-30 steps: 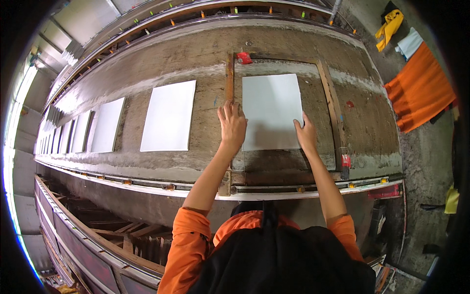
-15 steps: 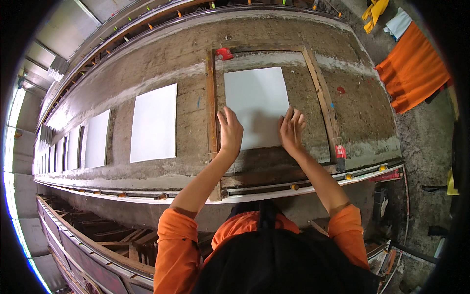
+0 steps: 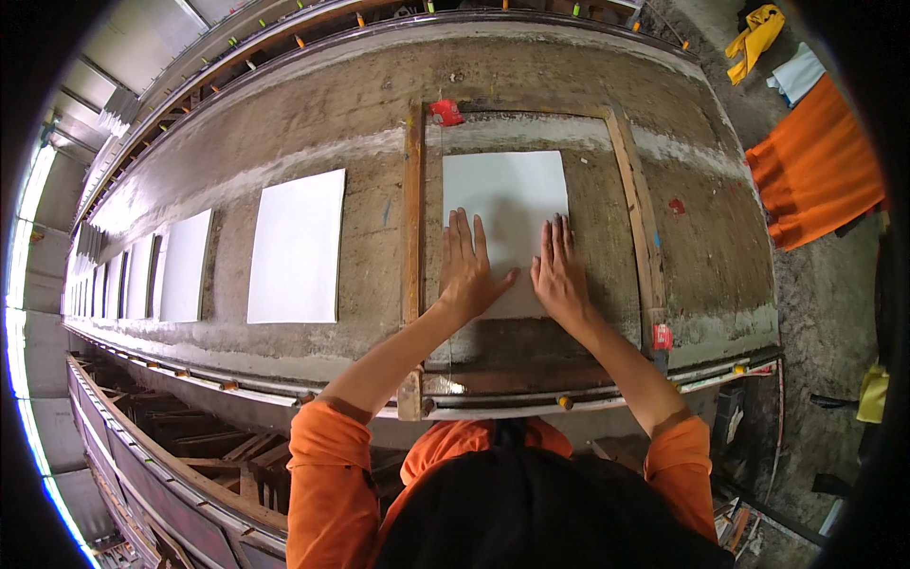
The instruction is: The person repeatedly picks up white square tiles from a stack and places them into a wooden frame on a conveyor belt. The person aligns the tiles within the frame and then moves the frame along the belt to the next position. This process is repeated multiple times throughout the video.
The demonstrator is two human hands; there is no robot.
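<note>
- While my orange sleeves (image 3: 327, 465) sit bunched near the elbows, my bare forearms cross the table's near rail (image 3: 502, 406) and slant inward.
- My left hand (image 3: 466, 275) lies palm down on the sheet's lower left part, fingers straight, the index a little apart from the others and the thumb stretched out to the right.
- My right hand (image 3: 561, 275) lies flat at the sheet's lower right edge, its fingers straight and nearly together, thumb close in; I pinch nothing with either hand. How hard I press, I cannot tell.
- The white sheet (image 3: 502, 180) rests on the table (image 3: 550, 76) inside the wooden frame (image 3: 414, 209), apart from its side bars, partly in my shadow.
- One red tag (image 3: 663, 336) is at the frame's near right corner, another red piece (image 3: 445, 113) at its far left corner.
- Left of the frame lies a second sheet (image 3: 297, 247), and beyond it a row of sheets (image 3: 185, 266) runs away to the left.
- Past the table's right end are an orange cloth (image 3: 820, 161), a white cloth (image 3: 796, 74) and a yellow cloth (image 3: 755, 43).
</note>
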